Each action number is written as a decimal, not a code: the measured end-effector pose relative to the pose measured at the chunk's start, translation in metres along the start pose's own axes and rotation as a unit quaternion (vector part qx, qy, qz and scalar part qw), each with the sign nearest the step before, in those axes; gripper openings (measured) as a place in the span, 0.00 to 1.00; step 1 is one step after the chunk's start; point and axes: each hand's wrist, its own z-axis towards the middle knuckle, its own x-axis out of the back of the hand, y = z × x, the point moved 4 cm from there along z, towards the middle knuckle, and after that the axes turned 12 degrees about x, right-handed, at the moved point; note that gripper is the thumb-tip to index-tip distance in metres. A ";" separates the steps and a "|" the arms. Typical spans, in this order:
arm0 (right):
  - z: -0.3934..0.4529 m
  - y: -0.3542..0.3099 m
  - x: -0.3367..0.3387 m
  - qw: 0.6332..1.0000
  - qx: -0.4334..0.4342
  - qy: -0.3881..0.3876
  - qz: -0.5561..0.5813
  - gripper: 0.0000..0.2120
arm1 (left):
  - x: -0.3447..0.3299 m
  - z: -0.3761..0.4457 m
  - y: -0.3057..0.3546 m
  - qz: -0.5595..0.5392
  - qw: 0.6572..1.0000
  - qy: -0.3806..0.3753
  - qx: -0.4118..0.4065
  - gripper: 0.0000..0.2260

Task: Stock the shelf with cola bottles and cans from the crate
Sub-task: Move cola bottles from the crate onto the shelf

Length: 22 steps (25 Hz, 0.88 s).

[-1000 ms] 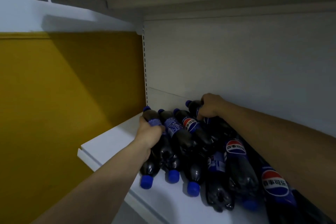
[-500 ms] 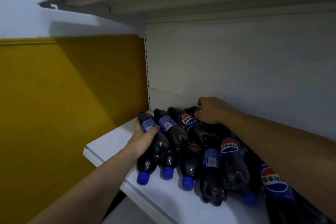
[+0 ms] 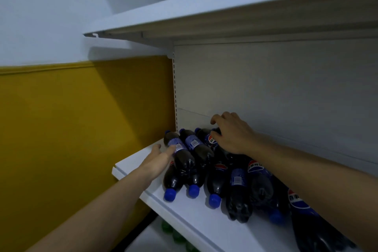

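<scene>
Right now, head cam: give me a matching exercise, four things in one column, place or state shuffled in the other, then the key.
Things
1. left hand
2. right hand
3. dark plastic cola bottles with blue caps
4. green bottles

Places or states
A. on the shelf below
B. fingers straight, against the leftmost bottle's side
C. lying flat, stacked in two layers on the white metal shelf
D. resting on top of the back bottles

Pairs: 1-B, 2-D, 3-C, 4-A

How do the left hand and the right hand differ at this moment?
The left hand lies low with straight fingers against the side of the leftmost upper bottle; the right hand is higher, fingers curled over the top of the bottle pile. Both touch cola bottles on the white shelf.
</scene>
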 end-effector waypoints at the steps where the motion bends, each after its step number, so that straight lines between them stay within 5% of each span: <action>1: 0.000 -0.010 0.005 1.000 0.013 0.016 0.015 0.19 | 0.010 -0.006 -0.001 0.004 1.000 0.013 -0.015 0.34; 11: 0.037 -0.227 -0.006 0.941 0.278 0.102 0.167 0.22 | 0.179 -0.110 -0.054 0.027 0.939 0.232 -0.253 0.21; 18: 0.030 -0.406 -0.054 0.870 0.405 0.085 0.270 0.22 | 0.286 -0.188 -0.177 0.004 0.908 0.351 -0.229 0.23; 22: -0.002 -0.467 -0.102 0.830 0.408 0.060 0.375 0.22 | 0.315 -0.226 -0.263 -0.016 0.887 0.413 -0.205 0.20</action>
